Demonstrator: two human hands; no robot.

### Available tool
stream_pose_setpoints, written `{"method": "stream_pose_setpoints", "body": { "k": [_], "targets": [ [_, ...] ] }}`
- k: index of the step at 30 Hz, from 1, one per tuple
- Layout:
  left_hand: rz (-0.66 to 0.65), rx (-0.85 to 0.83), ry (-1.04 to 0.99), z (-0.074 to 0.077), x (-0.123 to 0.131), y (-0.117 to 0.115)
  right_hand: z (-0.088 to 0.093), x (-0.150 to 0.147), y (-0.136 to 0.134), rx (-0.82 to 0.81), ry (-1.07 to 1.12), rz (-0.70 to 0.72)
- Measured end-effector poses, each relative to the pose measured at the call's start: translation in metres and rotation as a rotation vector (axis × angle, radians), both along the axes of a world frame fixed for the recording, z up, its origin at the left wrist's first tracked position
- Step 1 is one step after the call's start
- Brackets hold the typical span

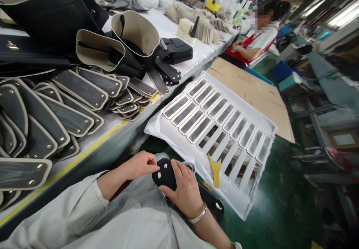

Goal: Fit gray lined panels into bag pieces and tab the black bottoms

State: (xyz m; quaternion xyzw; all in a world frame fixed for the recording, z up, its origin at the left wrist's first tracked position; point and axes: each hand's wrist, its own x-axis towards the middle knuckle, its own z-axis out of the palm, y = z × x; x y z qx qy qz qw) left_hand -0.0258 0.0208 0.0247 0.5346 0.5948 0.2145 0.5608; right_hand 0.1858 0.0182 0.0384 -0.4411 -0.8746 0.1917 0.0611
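Note:
A black strap-like piece [166, 175] with a rounded end and two small white tabs lies over my lap. My right hand [183, 185] is wrapped round it, thumb on the near side and fingers on the far side. Its far end, with another white tab, shows beyond my right wrist. My left hand [143, 165] is closed in a pinch at the rounded end, beside the white tabs; whatever is between its fingertips is too small to make out. A bracelet circles my right wrist.
Grey pieces with pale edges [80, 88] pile on the table [109, 129] at left, below black bags [137, 35]. To the right, a white-covered rack [165, 131] bears rows of pieces and a yellow tool [215, 170]. Cardboard [249, 88] and a seated person [258, 43] are beyond.

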Motion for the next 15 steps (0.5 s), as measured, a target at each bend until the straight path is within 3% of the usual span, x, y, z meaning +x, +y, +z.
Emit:
{"method": "stream_pose_setpoints", "body": {
  "k": [5,15],
  "targets": [
    [-0.114,0.131,0.163,0.01,-0.002,0.004,0.002,-0.001,0.001,-0.004,-0.014,-0.012],
    [-0.148,0.171,0.221,0.018,0.002,0.01,-0.001,-0.001,-0.002,0.019,0.016,0.008]
  ]
}}
